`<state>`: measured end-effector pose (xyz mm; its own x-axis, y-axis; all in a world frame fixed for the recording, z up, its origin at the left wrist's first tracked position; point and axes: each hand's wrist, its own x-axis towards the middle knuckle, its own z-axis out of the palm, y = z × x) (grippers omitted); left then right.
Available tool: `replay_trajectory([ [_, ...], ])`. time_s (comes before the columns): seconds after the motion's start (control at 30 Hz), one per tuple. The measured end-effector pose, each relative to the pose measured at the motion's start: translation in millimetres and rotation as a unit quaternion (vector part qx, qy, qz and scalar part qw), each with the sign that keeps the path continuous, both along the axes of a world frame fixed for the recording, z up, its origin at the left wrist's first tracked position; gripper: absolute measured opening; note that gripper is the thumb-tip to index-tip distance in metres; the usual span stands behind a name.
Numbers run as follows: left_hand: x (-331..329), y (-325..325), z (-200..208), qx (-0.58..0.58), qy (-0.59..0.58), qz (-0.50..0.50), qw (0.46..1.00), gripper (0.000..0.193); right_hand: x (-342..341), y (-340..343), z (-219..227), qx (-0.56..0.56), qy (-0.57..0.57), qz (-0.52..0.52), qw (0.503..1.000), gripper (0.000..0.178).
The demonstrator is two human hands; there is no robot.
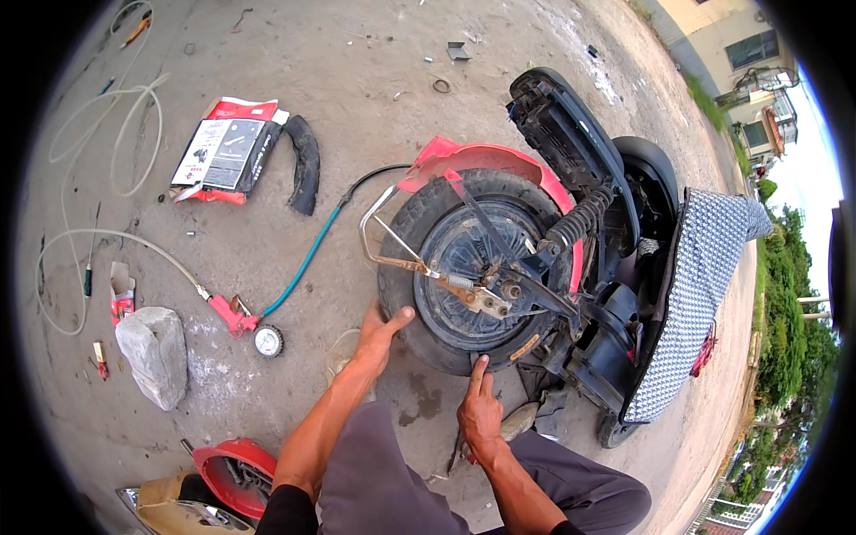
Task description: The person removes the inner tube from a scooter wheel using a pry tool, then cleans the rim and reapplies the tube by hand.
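A scooter wheel with a black tire (406, 209) stands before me, under a red fender (499, 165). My left hand (379, 337) grips the tire's lower left edge, thumb lifted and its other fingers partly hidden behind the tread. Low on the wheel, my right hand (481, 410) touches the sidewall near the rim with a stretched index finger; its other fingers bend, and I see nothing held. To the left lies a red inflator gun (234, 315) with a round gauge (267, 341). Its teal hose (308, 254) runs toward the wheel, where a black end passes behind the fender.
A metal stand (373, 223) juts out left of the wheel. On the ground lie a parts bag (230, 147), a black curved rubber piece (303, 165), a large stone (153, 357) and a coiled clear hose (134, 134). A red bowl (234, 455) sits lower left; a patterned cover (691, 303) drapes the scooter.
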<state>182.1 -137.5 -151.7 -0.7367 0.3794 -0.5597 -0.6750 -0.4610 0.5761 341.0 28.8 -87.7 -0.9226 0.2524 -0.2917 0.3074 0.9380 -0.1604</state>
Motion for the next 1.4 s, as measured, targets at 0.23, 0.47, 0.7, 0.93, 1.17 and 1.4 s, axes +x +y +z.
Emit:
replay_trajectory([
  [0.23, -64.8, -1.0, 22.4, -0.151, 0.074, 0.036, 0.985, 0.042, 2.5, -4.7, -8.1, 0.028, 0.028, 0.027, 0.999, 0.089],
  [0.47, -60.3, 5.0, 31.0, -0.085, 0.025, 0.054, 0.995, 0.034, 8.5, 6.6, -8.1, 0.046, 0.04, 0.044, 0.997, 0.089],
  [0.7, -19.6, 6.5, 3.5, 0.049, 0.036, 0.044, 0.997, 0.072, 4.9, 3.7, -2.6, 0.01, -0.023, 0.009, 1.0, 0.092],
  [0.93, 52.8, 32.6, -8.4, 0.1, -0.061, -0.025, 0.993, 0.066, 6.6, 3.5, -12.1, 0.036, 0.017, 0.021, 0.999, 0.092],
  [1.17, 35.3, 22.0, -8.0, 0.057, -0.076, -0.038, 0.995, 0.061, -7.0, -28.7, -5.6, 0.018, 0.018, -0.031, 0.999, 0.094],
  [1.4, -2.4, -4.5, 10.5, -0.053, 0.014, -0.063, 0.997, 0.053, -36.0, -74.7, 20.2, -0.05, -0.058, -0.069, 0.995, 0.092],
])
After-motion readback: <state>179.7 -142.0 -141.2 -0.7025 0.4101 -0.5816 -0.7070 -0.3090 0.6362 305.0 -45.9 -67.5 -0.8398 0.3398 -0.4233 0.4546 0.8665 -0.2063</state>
